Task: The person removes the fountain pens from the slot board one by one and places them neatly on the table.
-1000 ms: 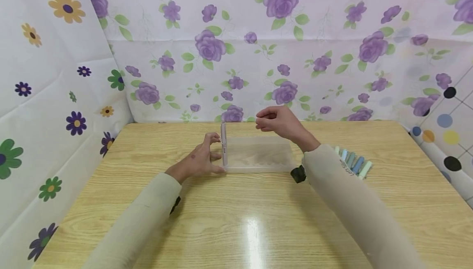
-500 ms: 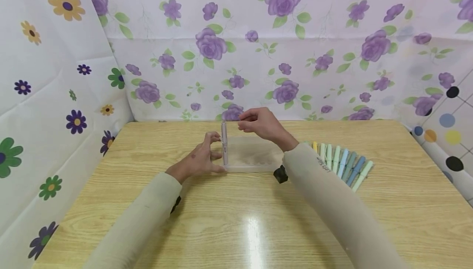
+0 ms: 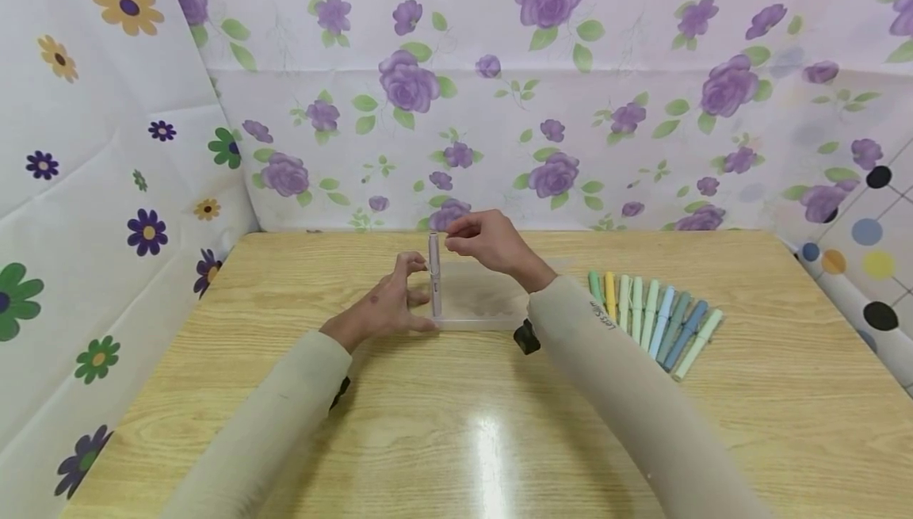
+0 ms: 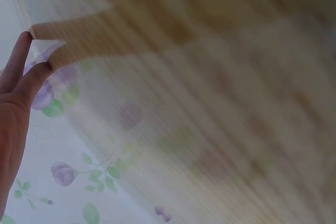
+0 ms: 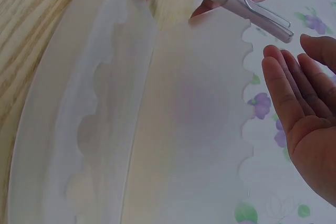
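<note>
A pale pinkish pen [image 3: 434,277] with a metal clip stands upright at the left end of a translucent pen holder [image 3: 481,325]. In the right wrist view, that holder has scalloped panel edges. My left hand [image 3: 388,297] grips the holder's left end, thumb at the front corner and fingers up along the side. Its fingertips [image 4: 27,36] meet the clear panel in the left wrist view. My right hand [image 3: 492,243] is raised beside the top of the pen. Its fingers [image 5: 283,85] are loosely bent, with a small gap to the pen's cap and nothing held.
To the right, several capped pens [image 3: 663,317] in green, yellow and blue tones lie fanned out on the wooden table [image 3: 428,424]. A flowered sheet [image 3: 342,91] hangs behind the table's back edge. A black wrist camera [image 3: 527,337] hangs below the right sleeve.
My right hand has moved left over the holder, up to the pen's top, uncovering more of the fanned pens. The left hand and upright pen hold their place.
</note>
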Available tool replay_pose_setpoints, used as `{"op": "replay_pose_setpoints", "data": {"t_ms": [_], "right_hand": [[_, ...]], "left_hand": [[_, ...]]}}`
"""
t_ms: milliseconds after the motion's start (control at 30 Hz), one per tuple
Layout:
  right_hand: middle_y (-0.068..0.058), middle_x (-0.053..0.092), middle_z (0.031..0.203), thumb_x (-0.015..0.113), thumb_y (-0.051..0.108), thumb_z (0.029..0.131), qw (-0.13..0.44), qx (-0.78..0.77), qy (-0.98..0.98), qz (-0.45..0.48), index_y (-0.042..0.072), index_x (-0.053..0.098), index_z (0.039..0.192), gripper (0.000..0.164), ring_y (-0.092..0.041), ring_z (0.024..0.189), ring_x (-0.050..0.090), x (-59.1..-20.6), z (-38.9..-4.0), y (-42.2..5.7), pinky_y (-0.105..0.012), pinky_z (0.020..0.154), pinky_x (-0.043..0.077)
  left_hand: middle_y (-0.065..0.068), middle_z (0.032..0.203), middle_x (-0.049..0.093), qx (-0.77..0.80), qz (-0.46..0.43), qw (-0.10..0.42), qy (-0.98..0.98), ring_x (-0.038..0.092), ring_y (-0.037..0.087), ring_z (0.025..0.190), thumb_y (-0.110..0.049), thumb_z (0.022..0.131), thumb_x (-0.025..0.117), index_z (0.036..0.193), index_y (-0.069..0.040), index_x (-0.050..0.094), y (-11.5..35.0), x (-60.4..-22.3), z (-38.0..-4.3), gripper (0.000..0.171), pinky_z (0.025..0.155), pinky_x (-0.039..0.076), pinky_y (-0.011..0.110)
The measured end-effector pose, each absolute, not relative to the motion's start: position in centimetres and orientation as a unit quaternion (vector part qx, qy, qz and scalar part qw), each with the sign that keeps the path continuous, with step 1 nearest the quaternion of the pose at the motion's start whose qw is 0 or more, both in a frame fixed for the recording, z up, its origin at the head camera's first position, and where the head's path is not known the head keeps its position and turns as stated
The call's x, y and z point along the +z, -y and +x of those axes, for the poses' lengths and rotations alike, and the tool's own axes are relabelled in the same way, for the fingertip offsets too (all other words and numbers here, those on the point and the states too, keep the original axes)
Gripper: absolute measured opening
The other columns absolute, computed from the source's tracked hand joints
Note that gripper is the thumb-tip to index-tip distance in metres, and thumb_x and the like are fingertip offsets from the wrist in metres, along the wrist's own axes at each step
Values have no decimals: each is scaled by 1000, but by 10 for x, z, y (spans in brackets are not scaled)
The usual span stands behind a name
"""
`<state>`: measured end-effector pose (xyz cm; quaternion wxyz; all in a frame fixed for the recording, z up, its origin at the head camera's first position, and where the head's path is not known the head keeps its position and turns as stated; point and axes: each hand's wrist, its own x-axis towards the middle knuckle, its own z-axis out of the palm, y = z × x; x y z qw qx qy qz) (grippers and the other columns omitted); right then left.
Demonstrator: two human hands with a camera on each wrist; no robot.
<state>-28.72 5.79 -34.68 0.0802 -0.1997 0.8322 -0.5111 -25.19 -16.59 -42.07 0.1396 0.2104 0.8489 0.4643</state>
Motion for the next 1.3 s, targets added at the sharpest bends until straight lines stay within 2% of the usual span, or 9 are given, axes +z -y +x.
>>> {"op": "replay_pose_setpoints", "data": {"t_ms": [233, 467, 800, 967, 1300], "right_hand": [[-13, 72, 109, 69, 15, 96, 59, -484, -848, -209, 0, 70, 119, 27, -24, 98, 69, -347, -290, -50, -36, 85, 56], [-10, 72, 108, 70, 18, 96, 55, -473, -855, -207, 3, 72, 115, 25, -22, 100, 68, -350, -290, -44, -37, 86, 55], [-12, 72, 104, 71, 15, 95, 45, -475, -854, -207, -1, 70, 112, 23, -23, 97, 68, -349, -289, -37, -34, 81, 56], [-10, 71, 100, 70, 14, 95, 40, -476, -852, -214, 1, 70, 109, 19, -21, 93, 68, -346, -287, -39, -33, 78, 55], [-8, 70, 103, 68, 17, 96, 16, -502, -841, -201, 5, 68, 113, 20, -21, 93, 67, -332, -283, -59, -37, 85, 54]], "left_hand": [[16, 156, 24, 463, 215, 137, -849, 58, 34, 124, -13, 76, 89, 136, -19, 18, 165, -419, -252, 93, 95, 50, 48], [18, 156, 25, 449, 224, 135, -854, 60, 33, 122, -15, 77, 89, 135, -17, 18, 165, -420, -253, 91, 99, 48, 49], [19, 156, 23, 457, 225, 141, -849, 58, 36, 123, -14, 77, 89, 134, -17, 17, 165, -420, -253, 92, 88, 55, 42], [17, 157, 24, 456, 219, 140, -851, 59, 35, 123, -14, 77, 89, 135, -18, 17, 166, -420, -253, 92, 91, 54, 44], [17, 157, 23, 453, 209, 141, -855, 58, 36, 124, -14, 77, 89, 138, -16, 17, 167, -420, -251, 94, 88, 55, 43]]}}
